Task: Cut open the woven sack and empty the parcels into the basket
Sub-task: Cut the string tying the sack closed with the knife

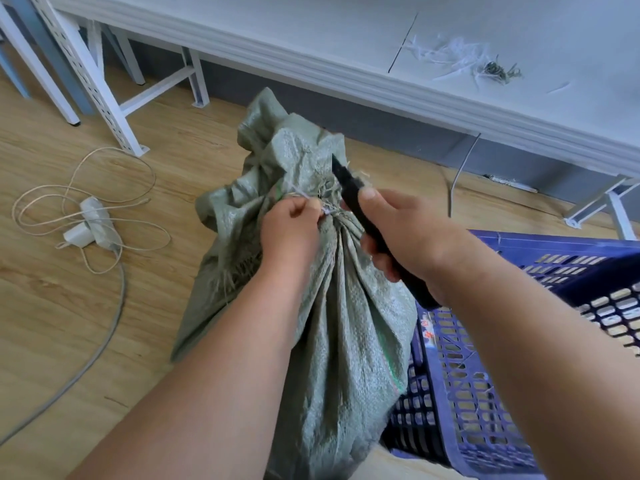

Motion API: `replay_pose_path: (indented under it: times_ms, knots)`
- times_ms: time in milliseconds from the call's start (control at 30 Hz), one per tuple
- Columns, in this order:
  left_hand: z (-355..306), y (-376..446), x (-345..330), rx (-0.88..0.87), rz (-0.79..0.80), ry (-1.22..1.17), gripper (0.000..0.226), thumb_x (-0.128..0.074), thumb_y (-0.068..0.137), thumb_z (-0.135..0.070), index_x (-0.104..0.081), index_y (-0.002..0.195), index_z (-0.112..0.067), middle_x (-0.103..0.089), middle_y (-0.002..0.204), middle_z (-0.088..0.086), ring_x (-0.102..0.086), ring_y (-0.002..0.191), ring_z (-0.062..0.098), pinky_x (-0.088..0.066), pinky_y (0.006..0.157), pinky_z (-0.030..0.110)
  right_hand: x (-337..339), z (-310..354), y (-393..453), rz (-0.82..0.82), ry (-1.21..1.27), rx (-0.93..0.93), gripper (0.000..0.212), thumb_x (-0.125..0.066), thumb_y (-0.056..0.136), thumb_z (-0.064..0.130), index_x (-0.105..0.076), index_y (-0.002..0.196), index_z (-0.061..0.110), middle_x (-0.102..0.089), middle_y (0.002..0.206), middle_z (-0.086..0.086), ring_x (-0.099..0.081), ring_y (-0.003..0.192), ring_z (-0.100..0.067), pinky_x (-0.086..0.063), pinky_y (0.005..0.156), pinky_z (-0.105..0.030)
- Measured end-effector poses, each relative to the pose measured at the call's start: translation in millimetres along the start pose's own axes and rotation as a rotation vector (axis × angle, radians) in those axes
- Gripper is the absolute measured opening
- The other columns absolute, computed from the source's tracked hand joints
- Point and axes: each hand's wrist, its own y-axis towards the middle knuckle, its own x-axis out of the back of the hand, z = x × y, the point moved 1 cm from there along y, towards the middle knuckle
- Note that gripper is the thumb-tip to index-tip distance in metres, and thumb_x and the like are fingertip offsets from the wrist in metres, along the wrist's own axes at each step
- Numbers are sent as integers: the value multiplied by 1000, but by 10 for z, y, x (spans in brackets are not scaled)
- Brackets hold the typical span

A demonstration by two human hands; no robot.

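Note:
A grey-green woven sack (339, 327) stands upright on the wooden floor, its neck gathered and bound with a thin white tie (325, 211). My left hand (289, 230) pinches that tie at the neck. My right hand (405, 237) grips a black utility knife (360, 206), the blade pointing up and away just right of the tied neck. A blue perforated plastic basket (519, 375) sits against the sack's right side. The parcels are hidden inside the sack.
A long white table (346, 57) runs across the back, with cut ties and fibre scraps (485, 67) on top. A white power strip (91, 223) with looped cables lies on the floor at left. White metal table legs (93, 81) stand behind it.

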Motion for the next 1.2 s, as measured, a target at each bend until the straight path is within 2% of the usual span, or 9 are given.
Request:
replay_pose_path:
  times_ms: [100,167,433,633,833,1000,1100,1200]
  knots:
    - [-2,16,22,-57,-27,11,18,-61,92,-29,-68,99,-15,-69,99,0,-61,88,13,-43,72,25,-102,-236,-19,90,-76,-157,37,-33,102,39,-57,93,13,-52,64,-5,-42,46,-19,-37,46,-28]
    - [-1,7,5,-76,-25,31,20,-60,92,-29,-68,104,-14,-69,102,1,-61,91,13,-42,73,24,-81,-287,-4,119,-113,-214,38,-33,103,38,-56,98,9,-51,62,-5,-41,46,-20,-36,46,-27]
    - [1,-22,-12,-158,3,80,17,-59,93,-26,-68,98,-13,-66,87,-5,-56,76,6,-39,64,18,-27,-248,102,174,-139,-345,43,-36,101,43,-53,88,6,-50,69,-13,-39,48,-22,-33,47,-28]
    - [-26,-47,-9,-155,-5,67,15,-59,94,-25,-67,95,-13,-63,78,-11,-54,70,2,-40,63,17,-4,-251,104,180,-130,-381,42,-38,101,44,-56,95,7,-51,67,-11,-39,47,-21,-33,47,-27]
    - [-31,-72,0,-159,12,62,12,-59,94,-24,-66,91,-15,-63,77,-13,-53,69,0,-39,63,17,-15,-248,108,176,-114,-385,38,-38,101,43,-53,98,9,-51,64,-7,-39,44,-18,-33,44,-23]
    - [-21,-49,11,-228,8,132,11,-59,93,-27,-66,93,-17,-68,89,-1,-57,76,10,-42,71,22,2,-237,133,184,-151,-406,42,-39,99,46,-55,92,7,-52,68,-10,-40,48,-21,-35,48,-27]
    - [-24,-53,11,-238,13,155,12,-59,94,-27,-65,93,-18,-67,88,-2,-56,75,9,-41,68,21,-15,-237,106,159,-123,-375,40,-39,100,42,-55,90,7,-51,64,-8,-40,45,-20,-34,46,-26]
    - [-24,-58,14,-232,24,177,12,-57,94,-28,-65,94,-19,-69,91,-3,-58,79,10,-43,72,24,-71,-246,70,125,-124,-310,35,-36,102,35,-54,92,7,-50,63,-9,-41,45,-21,-35,45,-26]
